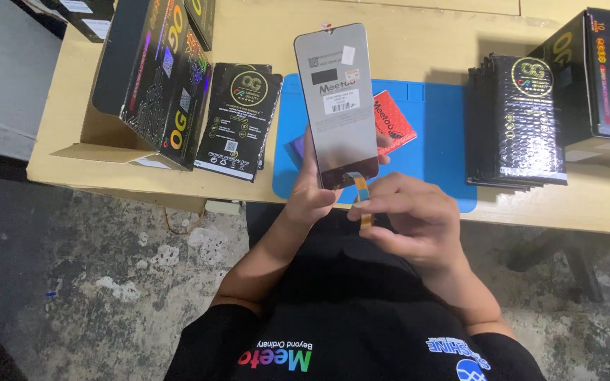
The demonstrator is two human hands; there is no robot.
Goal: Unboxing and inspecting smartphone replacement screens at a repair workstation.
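Your left hand [313, 194] grips the phone screen panel [337, 102] by its lower end, holding it upright in the air above the near edge of the counter [72, 113], back side toward you with small stickers on it. Your right hand [411, 219] is closed in a pinch on the thin flex ribbon [363, 194] that hangs from the panel's bottom edge. That ribbon looks like the weak point: a sharp bend or a tug from the right hand could crease or tear it where it joins the panel. The panel itself is held only at one end, and it sits out past the blue mat [439, 127], partly over your lap and the bare concrete floor [93, 282]; a slip of the left hand would likely send it past the counter's lip and down. Room on the counter is narrow: an open black carton [153, 77] and a flat black packet [238, 120] crowd the left, and a stack of black sleeves [517, 120] with another black box [605, 77] close off the right. The blue mat between them is the open ground, though a red packet [393, 120] lies on it just behind the panel.
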